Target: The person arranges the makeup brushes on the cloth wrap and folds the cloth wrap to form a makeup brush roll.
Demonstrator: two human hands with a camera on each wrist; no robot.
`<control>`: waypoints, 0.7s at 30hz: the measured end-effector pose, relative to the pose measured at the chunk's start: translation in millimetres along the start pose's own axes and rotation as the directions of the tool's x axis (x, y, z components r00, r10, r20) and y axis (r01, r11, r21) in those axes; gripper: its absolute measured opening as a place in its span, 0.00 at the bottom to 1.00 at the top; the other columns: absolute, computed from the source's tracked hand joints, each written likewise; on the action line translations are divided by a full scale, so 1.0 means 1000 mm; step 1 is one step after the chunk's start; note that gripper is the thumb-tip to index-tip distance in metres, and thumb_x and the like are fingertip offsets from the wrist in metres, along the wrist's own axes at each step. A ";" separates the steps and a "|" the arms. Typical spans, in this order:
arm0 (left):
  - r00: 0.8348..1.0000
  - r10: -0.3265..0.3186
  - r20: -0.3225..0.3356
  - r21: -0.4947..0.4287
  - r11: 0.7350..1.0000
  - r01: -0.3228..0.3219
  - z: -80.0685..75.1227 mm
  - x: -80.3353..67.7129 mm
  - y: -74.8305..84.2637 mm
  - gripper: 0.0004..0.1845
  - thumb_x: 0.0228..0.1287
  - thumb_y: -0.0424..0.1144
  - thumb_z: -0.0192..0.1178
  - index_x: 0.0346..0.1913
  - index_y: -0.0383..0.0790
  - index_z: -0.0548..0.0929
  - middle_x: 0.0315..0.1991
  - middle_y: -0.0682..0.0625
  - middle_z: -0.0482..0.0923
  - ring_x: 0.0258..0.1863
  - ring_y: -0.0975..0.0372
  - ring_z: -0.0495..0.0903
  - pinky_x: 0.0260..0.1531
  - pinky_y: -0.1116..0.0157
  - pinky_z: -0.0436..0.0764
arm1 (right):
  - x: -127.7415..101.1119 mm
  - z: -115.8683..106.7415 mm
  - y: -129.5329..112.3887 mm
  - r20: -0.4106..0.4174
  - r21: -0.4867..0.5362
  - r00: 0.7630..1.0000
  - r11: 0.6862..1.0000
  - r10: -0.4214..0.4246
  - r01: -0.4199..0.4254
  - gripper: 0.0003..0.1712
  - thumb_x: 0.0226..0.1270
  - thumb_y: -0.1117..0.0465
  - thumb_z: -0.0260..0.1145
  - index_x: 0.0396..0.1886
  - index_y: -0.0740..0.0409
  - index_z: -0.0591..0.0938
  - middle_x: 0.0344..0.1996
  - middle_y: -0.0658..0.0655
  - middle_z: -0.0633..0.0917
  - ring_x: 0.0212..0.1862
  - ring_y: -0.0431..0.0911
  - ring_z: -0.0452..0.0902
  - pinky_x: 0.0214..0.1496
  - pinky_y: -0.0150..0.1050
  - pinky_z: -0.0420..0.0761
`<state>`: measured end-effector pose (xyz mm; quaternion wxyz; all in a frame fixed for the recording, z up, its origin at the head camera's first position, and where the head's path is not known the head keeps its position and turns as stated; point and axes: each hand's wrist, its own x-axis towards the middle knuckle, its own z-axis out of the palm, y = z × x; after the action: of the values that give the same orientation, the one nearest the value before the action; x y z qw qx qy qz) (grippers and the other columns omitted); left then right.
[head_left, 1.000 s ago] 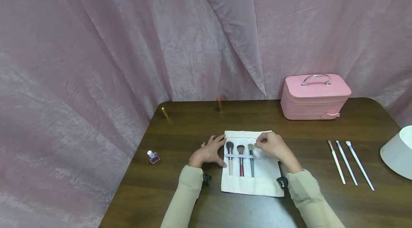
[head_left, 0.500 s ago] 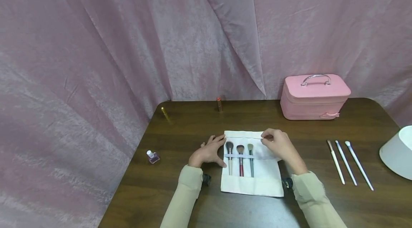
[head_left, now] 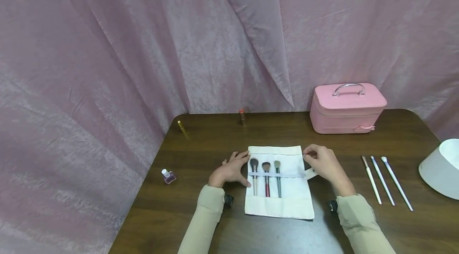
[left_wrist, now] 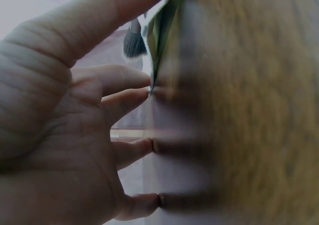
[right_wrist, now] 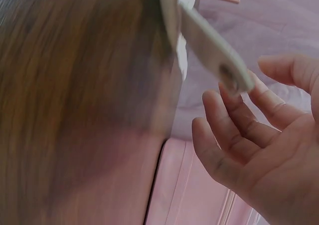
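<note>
A white cloth brush roll point(head_left: 279, 208) lies unrolled on the table. Three makeup brushes sit under its elastic band: a dark-headed one point(head_left: 254, 164), a red-handled one point(head_left: 267, 184) and a green one point(head_left: 278, 182). My left hand point(head_left: 229, 172) is spread at the roll's left edge; its fingertips touch that edge in the left wrist view. Off the right edge, my right hand point(head_left: 324, 162) has loosely bent fingers with nothing between them. Beside those fingers the roll's strap point(right_wrist: 214, 50), with a snap button at its end, sticks out.
To the right lie three pale-handled brushes point(head_left: 377, 180), then a white lampshade-like object point(head_left: 439, 170). A pink case point(head_left: 348, 110) stands at the back. A lipstick point(head_left: 242, 116), a gold tube point(head_left: 181, 126) and a nail polish bottle point(head_left: 168, 176) are further left.
My right hand has moved right, from over the roll to past its right edge, uncovering that corner and the strap. The left hand stays at the left edge.
</note>
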<state>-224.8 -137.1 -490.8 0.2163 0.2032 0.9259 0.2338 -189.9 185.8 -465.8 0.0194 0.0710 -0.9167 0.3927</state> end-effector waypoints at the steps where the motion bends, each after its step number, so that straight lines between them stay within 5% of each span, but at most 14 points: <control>1: 1.000 0.000 -0.002 -0.001 1.000 0.000 0.000 0.000 0.000 0.55 0.50 0.44 0.81 0.79 0.42 0.61 0.81 0.52 0.48 0.80 0.46 0.39 0.69 0.33 0.45 | 0.000 -0.001 0.002 -0.006 -0.005 1.000 1.000 0.003 -0.003 0.09 0.69 0.68 0.63 0.43 0.69 0.84 0.34 0.59 0.86 0.38 0.52 0.81 0.41 0.49 0.79; 21: 1.000 0.006 0.000 0.002 1.000 -0.006 -0.001 0.000 0.000 0.55 0.51 0.44 0.81 0.79 0.42 0.60 0.81 0.52 0.47 0.80 0.45 0.39 0.69 0.32 0.45 | -0.018 -0.038 0.059 -0.064 -0.180 0.998 0.983 0.009 -0.020 0.09 0.66 0.66 0.65 0.40 0.70 0.84 0.32 0.62 0.85 0.36 0.56 0.81 0.38 0.53 0.77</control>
<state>-224.7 -137.3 -490.1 0.2154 0.2060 0.9255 0.2336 -181.4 255.3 -483.8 0.0519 0.0499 -0.9480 0.3100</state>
